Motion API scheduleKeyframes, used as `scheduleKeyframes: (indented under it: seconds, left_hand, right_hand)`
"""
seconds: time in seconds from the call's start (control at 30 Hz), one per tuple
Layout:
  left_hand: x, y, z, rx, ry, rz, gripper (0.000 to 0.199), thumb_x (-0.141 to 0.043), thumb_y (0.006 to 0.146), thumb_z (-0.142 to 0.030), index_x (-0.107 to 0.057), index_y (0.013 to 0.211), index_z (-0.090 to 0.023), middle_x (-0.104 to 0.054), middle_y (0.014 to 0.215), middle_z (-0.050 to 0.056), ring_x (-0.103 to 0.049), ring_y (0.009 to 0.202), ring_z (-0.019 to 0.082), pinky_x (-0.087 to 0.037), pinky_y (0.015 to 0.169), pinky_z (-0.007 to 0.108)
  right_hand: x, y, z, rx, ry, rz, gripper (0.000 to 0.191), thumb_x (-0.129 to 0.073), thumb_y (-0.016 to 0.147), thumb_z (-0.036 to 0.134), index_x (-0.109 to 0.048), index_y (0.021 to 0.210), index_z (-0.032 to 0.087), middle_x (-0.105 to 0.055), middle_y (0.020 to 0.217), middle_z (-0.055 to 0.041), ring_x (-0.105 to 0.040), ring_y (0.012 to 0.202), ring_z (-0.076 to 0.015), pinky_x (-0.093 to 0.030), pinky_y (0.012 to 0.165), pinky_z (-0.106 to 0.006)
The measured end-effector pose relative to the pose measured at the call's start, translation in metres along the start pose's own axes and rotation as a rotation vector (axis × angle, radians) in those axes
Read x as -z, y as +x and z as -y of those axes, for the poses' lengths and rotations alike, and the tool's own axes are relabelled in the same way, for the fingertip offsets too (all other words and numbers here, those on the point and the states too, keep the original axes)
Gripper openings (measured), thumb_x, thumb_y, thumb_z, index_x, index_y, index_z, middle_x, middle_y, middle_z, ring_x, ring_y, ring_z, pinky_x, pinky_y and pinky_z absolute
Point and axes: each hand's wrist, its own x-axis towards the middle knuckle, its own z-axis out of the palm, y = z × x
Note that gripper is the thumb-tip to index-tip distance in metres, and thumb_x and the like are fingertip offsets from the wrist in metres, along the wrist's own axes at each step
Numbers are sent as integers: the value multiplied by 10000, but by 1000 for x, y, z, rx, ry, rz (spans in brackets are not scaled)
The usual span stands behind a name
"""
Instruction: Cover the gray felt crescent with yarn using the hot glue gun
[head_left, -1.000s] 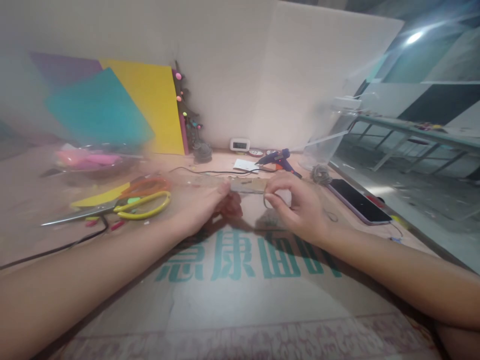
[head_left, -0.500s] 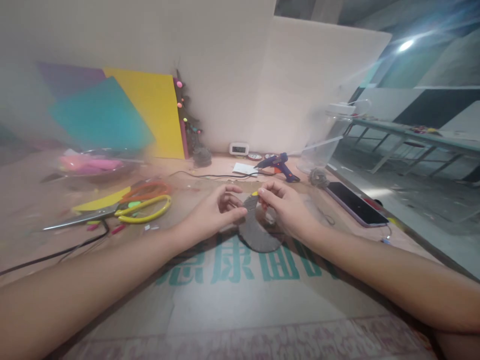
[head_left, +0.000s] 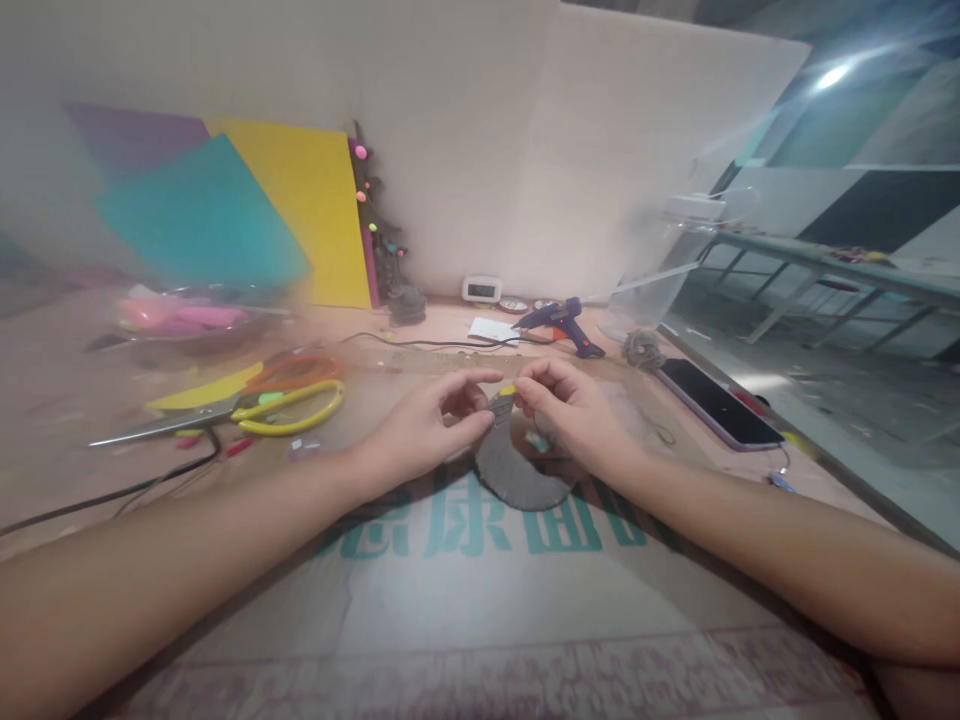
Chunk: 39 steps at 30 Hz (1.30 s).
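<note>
Nearest, a printed sheet (head_left: pixel 420 610) covers the bench (head_left: pixel 439 332) below both hands. The grey crescent (head_left: pixel 525 482) is between the hands, above the green letters. One second ago its wide face was not visible; now this face and the yellow tip (head_left: pixel 508 390) are turned up to view. In the last half second the pose has changed only a little, so it seems held steady for fine finger work.

The right hand (head_left: pixel 581 415) has thumb and fingers pinched together at the yellow tip. The left hand (head_left: pixel 424 420) has its thumb at the crescent's upper edge and its index finger extended above; whether it pinches, I cannot tell.

Farther, the yellow-handled scissors (head_left: pixel 296 428) lie left of the left hand, apart from it. On the right, the phone (head_left: pixel 720 405) is beside the bench's side edge, with a yarn ball (head_left: pixel 642 348) near its far end. Behind the hands, the glue gun (head_left: pixel 564 323) and its cable limit forward moving.
</note>
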Motion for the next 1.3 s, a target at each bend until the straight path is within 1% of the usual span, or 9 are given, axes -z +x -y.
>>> scheduleKeyframes:
  seconds: [0.17,0.27,0.4,0.53,0.6,0.73,0.8,0.93,1.3]
  left_hand:
    - [2,4,6,89,-114,-62,367,-621,838,-322,-608,1165,-154,-663,965,58,-613,859,162,-487,761,290]
    - [4,6,9,97,-117,-109,298,-637,831,-336,-638,1070,-159,-672,1007,67,-617,909,176,-485,814,310]
    - [3,2,7,29,-100,-111,363,-629,842,-328,-582,1174,-191,-627,901,28,-597,823,154,-485,735,280]
    - [1,-1,2,-31,-22,-88,396,-584,875,-307,-553,1259,-217,-603,885,15,-582,816,141,-473,733,264]
    - [2,-1,2,-45,7,-75,387,-571,884,-304,-557,1262,-225,-602,886,13,-578,816,137,-468,724,257]
    - [2,-1,1,-61,31,-42,383,-564,888,-291,-547,1267,-238,-602,860,-1,-572,790,128,-459,691,241]
    - [2,-2,1,-65,41,-38,376,-569,884,-279,-548,1256,-234,-602,844,-5,-572,775,125,-454,672,233]
    - [1,-3,-1,-68,62,-48,316,-582,871,-273,-582,1181,-213,-618,832,-1,-579,764,129,-453,661,235]
    - [2,-2,-2,-47,62,-48,228,-595,851,-275,-611,1063,-193,-637,835,3,-600,769,134,-480,686,250]
  right_hand:
    - [0,2,-5,48,86,18,208,-655,838,389,-556,905,219,-601,761,17,-570,719,-133,-456,676,-285]
    - [1,5,-7,99,45,-25,205,-644,849,347,-544,982,227,-597,813,10,-573,774,-142,-460,700,-288]
    - [4,5,-6,233,-123,-90,157,-632,857,293,-542,967,225,-580,879,2,-562,803,-141,-450,746,-291]
    - [5,2,-5,221,-233,-33,83,-591,887,288,-571,878,208,-608,808,1,-572,767,-147,-442,721,-293]
    - [5,0,-4,218,-285,-18,127,-563,908,299,-579,826,203,-606,776,-1,-570,760,-150,-440,713,-293]
    - [5,-1,-5,286,-206,-66,109,-574,906,316,-565,959,221,-609,921,-18,-584,840,-158,-459,778,-310]
    - [5,-1,-5,326,-211,-88,104,-582,901,309,-559,961,228,-602,930,-15,-577,846,-157,-456,794,-313]
    - [5,-1,-4,302,-328,-74,107,-567,909,316,-562,851,226,-597,819,-8,-558,794,-166,-441,733,-308]
    - [4,-1,-4,287,-341,-66,133,-560,908,347,-538,840,235,-590,816,-18,-554,789,-178,-446,714,-321]
